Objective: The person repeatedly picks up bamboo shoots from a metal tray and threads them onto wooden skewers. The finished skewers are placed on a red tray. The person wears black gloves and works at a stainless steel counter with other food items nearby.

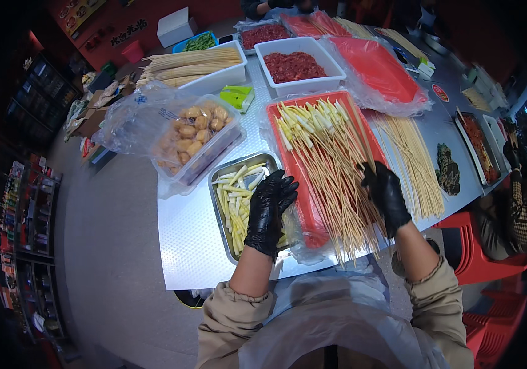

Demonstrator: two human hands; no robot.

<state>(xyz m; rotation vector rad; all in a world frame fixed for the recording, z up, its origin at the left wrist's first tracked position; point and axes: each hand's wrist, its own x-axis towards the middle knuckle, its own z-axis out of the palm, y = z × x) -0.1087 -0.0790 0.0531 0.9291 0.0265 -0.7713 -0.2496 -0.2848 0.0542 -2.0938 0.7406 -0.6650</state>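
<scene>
My left hand [270, 212], in a black glove, hovers over the right side of a steel tray [213, 217]. Its fingers are apart and nothing shows in them. Pale yellow, cut vegetable shoots [233, 203] fill the tray. In the matching glove, my right hand [385, 193] is closed around a few bare wooden skewers [360, 131] that point away from me. It is above the right side of a red tray [307, 214] lined with clear plastic. Skewered shoots [312, 120] lie there with tips at the far end, their sticks [342, 203] fanning over the near edge.
Loose skewers [413, 166] lie right of the red tray. Left stands a plastic-covered tub of yellowish round pieces [194, 133]. Behind are a white tub of minced red meat [295, 67], a tub of skewers [194, 67] and another red tray [376, 69]. A co-worker's gloved hand [511, 154] is far right.
</scene>
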